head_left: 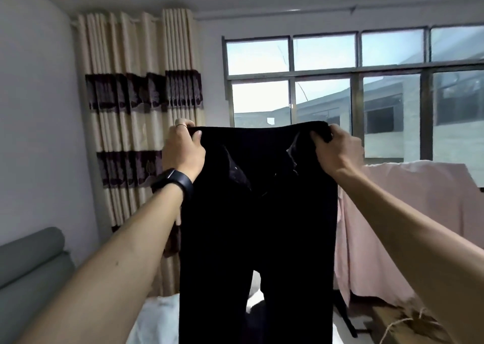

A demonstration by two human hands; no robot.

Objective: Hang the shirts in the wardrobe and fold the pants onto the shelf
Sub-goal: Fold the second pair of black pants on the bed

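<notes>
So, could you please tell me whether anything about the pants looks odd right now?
Possibly: the black pants, held up by the waistband in the left hand and right hand, show shiny pocket-like patches near the top, so they may be inside out.

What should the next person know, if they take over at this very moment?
Left hand grips the pants at the waistband's left end.
Right hand grips the waistband's right end.
The pants hang full length, unfolded, before the window.
A pink cloth hangs at the right.
No wardrobe or shelf in view.
Done: pants picked up and spread.
Left: fold the pants, put them on the shelf, hang the shirts.
</notes>
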